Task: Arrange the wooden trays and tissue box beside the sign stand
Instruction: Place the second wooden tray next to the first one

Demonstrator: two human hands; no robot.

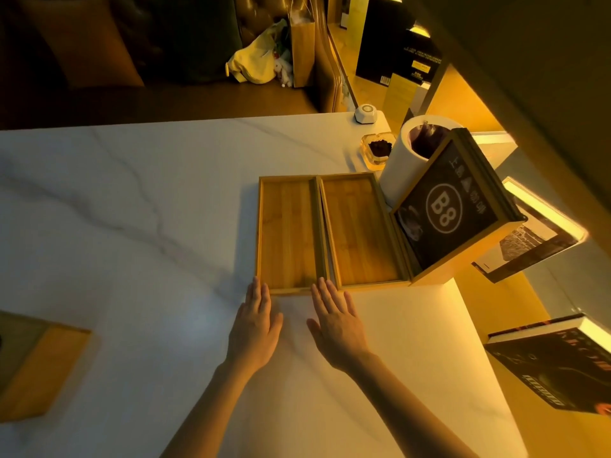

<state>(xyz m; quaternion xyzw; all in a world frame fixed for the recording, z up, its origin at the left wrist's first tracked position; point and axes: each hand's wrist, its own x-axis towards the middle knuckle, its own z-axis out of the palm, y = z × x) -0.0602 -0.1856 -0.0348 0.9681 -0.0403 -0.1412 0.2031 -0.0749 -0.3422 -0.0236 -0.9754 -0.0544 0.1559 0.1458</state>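
Observation:
Two shallow wooden trays lie side by side on the white marble table (132,209). The right tray (360,229) rests against the wooden base of the sign stand (446,206), a tilted black panel marked B8. The left tray (287,233) touches the right one along its long side. My left hand (256,325) lies flat, fingers apart, fingertips at the left tray's near left corner. My right hand (337,322) lies flat too, fingertips at that tray's near right corner. Neither hand holds anything. A wooden box (39,365), probably the tissue box, sits at the table's near left edge.
Behind the trays stand a white cylindrical bin (406,166), a glass ashtray (378,148) and a small white call button (365,113). Books (562,368) lie on lit shelves to the right. A dark sofa with a yellow bag (254,61) is beyond the table.

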